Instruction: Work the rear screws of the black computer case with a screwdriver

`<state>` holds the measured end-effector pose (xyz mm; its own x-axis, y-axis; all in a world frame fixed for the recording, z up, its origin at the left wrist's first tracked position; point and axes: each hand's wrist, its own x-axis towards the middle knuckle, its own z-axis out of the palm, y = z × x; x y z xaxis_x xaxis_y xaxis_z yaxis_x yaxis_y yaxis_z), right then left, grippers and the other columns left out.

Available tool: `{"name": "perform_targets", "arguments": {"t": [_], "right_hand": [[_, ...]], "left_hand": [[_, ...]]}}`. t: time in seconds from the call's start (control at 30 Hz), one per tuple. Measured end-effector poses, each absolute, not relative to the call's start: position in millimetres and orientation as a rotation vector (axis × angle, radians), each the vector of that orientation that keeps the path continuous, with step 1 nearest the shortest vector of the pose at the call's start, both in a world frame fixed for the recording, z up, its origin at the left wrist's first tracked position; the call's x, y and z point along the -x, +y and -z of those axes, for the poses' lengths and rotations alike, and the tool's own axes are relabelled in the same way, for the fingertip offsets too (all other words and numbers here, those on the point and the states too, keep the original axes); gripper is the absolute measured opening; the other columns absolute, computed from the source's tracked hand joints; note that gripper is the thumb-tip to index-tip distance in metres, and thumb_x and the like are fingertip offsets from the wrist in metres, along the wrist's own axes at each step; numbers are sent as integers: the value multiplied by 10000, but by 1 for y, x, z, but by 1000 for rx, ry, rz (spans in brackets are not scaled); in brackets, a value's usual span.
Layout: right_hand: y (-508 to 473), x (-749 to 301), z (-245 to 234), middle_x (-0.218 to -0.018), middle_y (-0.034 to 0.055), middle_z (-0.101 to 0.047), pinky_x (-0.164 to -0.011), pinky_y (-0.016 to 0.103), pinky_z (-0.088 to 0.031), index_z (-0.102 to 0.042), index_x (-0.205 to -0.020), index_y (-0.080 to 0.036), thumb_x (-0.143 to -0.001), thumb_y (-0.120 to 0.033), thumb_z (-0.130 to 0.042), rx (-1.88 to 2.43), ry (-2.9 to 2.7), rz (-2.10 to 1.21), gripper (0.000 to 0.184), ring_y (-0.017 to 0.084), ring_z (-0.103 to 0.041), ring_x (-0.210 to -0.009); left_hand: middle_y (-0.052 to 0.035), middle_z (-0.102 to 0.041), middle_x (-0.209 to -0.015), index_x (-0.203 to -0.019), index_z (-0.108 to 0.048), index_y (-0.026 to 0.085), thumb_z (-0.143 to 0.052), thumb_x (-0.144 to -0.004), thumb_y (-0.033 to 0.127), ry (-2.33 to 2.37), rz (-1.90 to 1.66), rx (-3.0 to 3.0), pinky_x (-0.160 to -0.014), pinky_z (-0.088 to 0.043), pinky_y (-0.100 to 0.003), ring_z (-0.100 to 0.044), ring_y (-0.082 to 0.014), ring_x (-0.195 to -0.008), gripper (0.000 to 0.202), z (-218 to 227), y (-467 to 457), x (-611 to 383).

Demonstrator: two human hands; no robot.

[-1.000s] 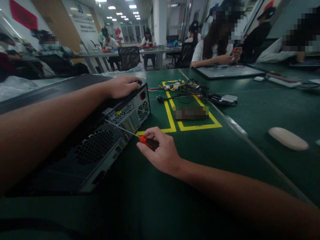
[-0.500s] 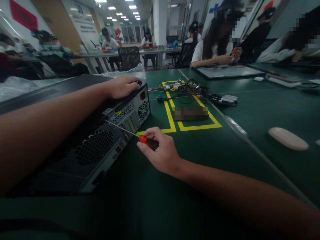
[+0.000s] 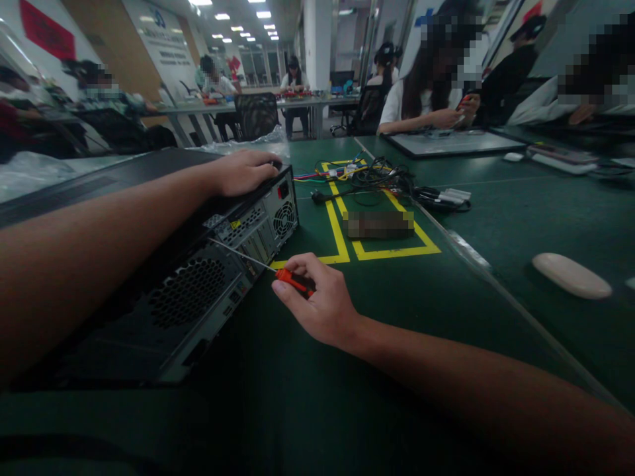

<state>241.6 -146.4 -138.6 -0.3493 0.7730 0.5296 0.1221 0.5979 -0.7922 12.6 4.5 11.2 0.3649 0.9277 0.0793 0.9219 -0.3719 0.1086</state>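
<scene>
A black desktop computer case (image 3: 188,291) lies on its side on the green table, its rear panel with vents and a fan grille facing me. My left hand (image 3: 243,170) rests palm-down on the case's top far corner, fingers curled over the edge. My right hand (image 3: 320,301) grips the red-and-black handle of a screwdriver (image 3: 292,281). Its thin metal shaft runs up and left, with the tip against the rear panel near the edge of the case.
Yellow tape (image 3: 337,231) marks rectangles on the green table (image 3: 397,317). A tangle of cables and plugs (image 3: 377,175) lies beyond it. A white oval object (image 3: 570,274) lies at the right. Other people sit at tables behind and to the right.
My right hand's fingers have shifted slightly round the screwdriver handle. The left hand and the case have stayed put.
</scene>
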Motion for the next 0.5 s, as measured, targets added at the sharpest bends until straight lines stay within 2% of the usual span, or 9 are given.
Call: {"name": "perform_targets", "arguments": {"t": [0.13, 0.2, 0.23, 0.37, 0.43, 0.5], "right_hand": [[-146, -242, 138, -977, 16, -804, -824, 345, -598, -709, -1076, -264, -1061, -446, -769, 742, -1828, -808, 192, 194, -734, -833], [-145, -242, 139, -985, 23, -810, -836, 355, -605, -719, -1079, -262, -1067, -447, -761, 734, -1829, -805, 191, 199, -737, -843], [-145, -242, 139, -991, 27, -814, -846, 361, -609, -725, -1080, -261, -1071, -445, -757, 732, -1830, -802, 187, 204, -741, -855], [-144, -241, 139, -1004, 41, -822, -885, 383, -620, -746, -1072, -262, -1090, -446, -744, 726, -1832, -792, 185, 222, -759, -910], [-144, -241, 139, -1008, 43, -821, -887, 384, -617, -746, -1076, -260, -1101, -450, -734, 718, -1834, -797, 192, 223, -763, -920], [-145, -241, 140, -1012, 40, -814, -878, 377, -611, -736, -1104, -257, -1104, -446, -726, 707, -1830, -808, 189, 219, -764, -916]], "left_hand": [[-107, -688, -1720, -1683, -677, 226, -417, -1013, 608, 1719, -267, -2534, -1406, -388, -534, -569, -409, -1634, 814, -7, 13, -7], [-82, -703, -1707, -1684, -685, 278, -455, -990, 619, 1716, -291, -2518, -1410, -381, -554, -565, -422, -1639, 807, -6, 14, -6], [-98, -692, -1718, -1692, -679, 250, -453, -992, 615, 1716, -285, -2517, -1411, -381, -549, -564, -421, -1640, 821, -7, 13, -7], [-224, -598, -1781, -1710, -607, 17, -352, -1063, 562, 1729, -213, -2545, -1421, -370, -502, -545, -398, -1656, 883, -11, 4, -14], [-226, -589, -1788, -1709, -591, -3, -328, -1084, 541, 1743, -201, -2548, -1425, -362, -499, -543, -385, -1652, 870, -13, 0, -16], [-198, -598, -1789, -1707, -598, 23, -339, -1086, 537, 1751, -204, -2538, -1423, -366, -495, -555, -376, -1638, 847, -13, -1, -17]]}}
